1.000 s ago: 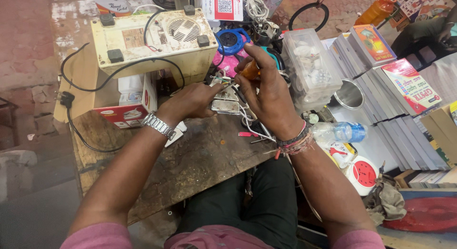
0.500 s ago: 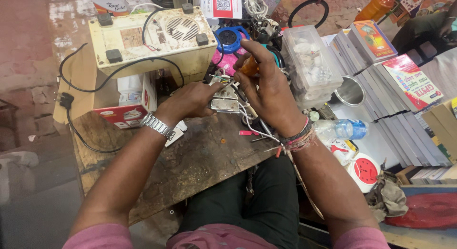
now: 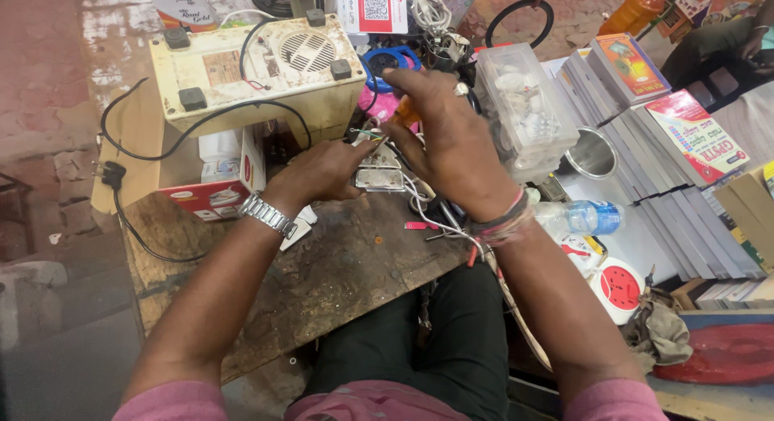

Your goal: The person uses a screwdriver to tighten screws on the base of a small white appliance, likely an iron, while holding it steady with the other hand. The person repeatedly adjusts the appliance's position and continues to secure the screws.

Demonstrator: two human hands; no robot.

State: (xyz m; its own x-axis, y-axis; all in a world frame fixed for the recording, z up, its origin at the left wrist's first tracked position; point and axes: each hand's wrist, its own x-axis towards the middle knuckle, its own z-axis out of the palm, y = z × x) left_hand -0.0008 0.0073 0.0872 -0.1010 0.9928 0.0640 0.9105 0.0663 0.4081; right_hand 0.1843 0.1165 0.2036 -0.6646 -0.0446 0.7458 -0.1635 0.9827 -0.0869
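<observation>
Two hands at a small white board on the bench (image 3: pixel 339 268).
Left hand (image 3: pixel 322 171) pinches the board's (image 3: pixel 379 178) wires (image 3: pixel 367 136); right hand (image 3: pixel 447 143) is clamped on an orange tool (image 3: pixel 405 113).

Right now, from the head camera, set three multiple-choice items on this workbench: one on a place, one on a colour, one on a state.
1. Where does the clear plastic box of small parts stand?
A. right of the hands
B. on the cream appliance
C. on the person's lap

2. What colour is the cap end of the plastic bottle?
A. red
B. blue
C. green

3. How is the wristwatch worn?
A. lying loose on the bench
B. on the right wrist
C. on the left wrist

Answers:
1 A, it stands beside the right hand, before the stacked books.
2 B, the end by the books is blue.
3 C, its metal band circles the wrist behind the left hand.
</observation>
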